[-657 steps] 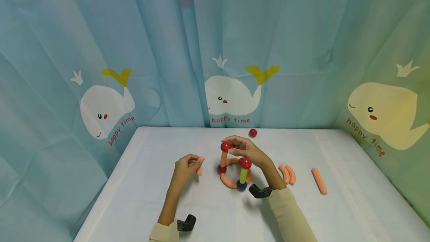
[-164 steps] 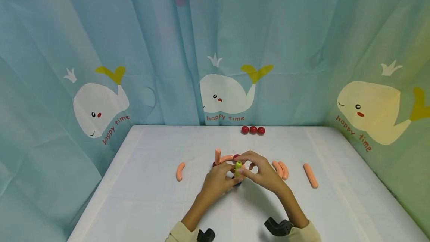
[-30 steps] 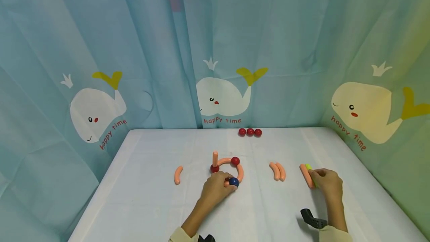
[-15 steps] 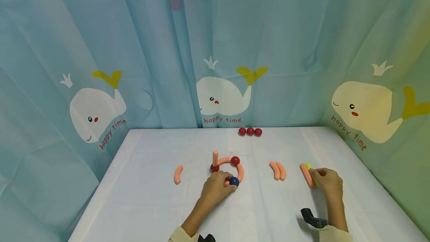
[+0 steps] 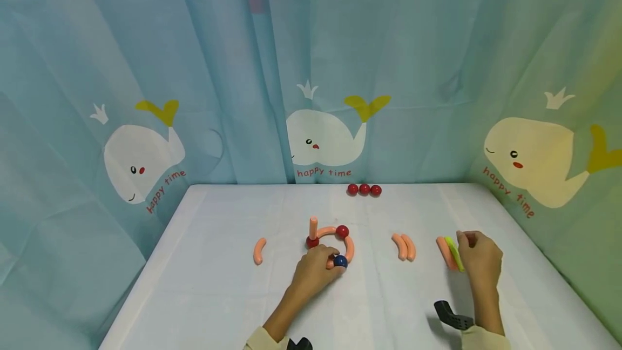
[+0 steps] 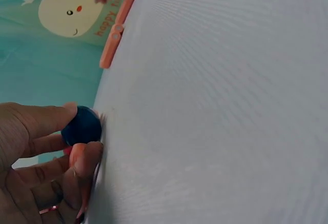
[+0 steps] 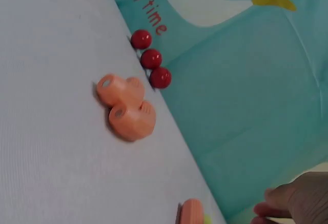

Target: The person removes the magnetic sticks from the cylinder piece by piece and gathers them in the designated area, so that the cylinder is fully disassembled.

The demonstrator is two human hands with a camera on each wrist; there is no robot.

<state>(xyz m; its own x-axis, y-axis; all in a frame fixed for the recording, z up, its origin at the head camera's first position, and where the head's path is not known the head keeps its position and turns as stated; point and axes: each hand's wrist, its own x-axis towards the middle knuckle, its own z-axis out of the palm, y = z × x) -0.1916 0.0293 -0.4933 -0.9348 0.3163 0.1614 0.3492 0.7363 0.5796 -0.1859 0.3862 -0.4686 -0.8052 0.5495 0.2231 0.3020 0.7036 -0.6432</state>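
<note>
Blue ball (image 5: 340, 261) sits on the table at the near right corner of a ring of curved orange sticks and red balls. Left hand (image 5: 313, 271) grips it, thumb and fingers bent about it; right hand (image 5: 480, 258) holds nothing that I can see, fingers loosely bent, just right of the green stick (image 5: 454, 254). Handling, by judgement: light, stiff, not fragile; gloss suggests a slick skin and a tendency to roll if loose. Best hold: thumb and finger on opposite sides at the widest part, clear of the curved stick (image 5: 350, 249) on its far side. Grey discs on the ends of the paired curved sticks (image 5: 400, 246) hint at magnets, so joints probably part under a sideways tug. Upright orange stick (image 5: 313, 228) stands on the ring's far left red ball (image 5: 312, 242) and looks easy to knock. Surface: white table (image 5: 204, 285), matt, faintly creased; one curved stick (image 5: 259, 251) lies at left, a straight orange stick (image 5: 444, 253) beside the green one at right, three red balls (image 5: 364, 190) in a row by the far edge. Room: pale blue curtain (image 5: 418, 42) behind and at both sides, printed with white whales (image 5: 325, 134) and "happy time", yellower toward the right.
</note>
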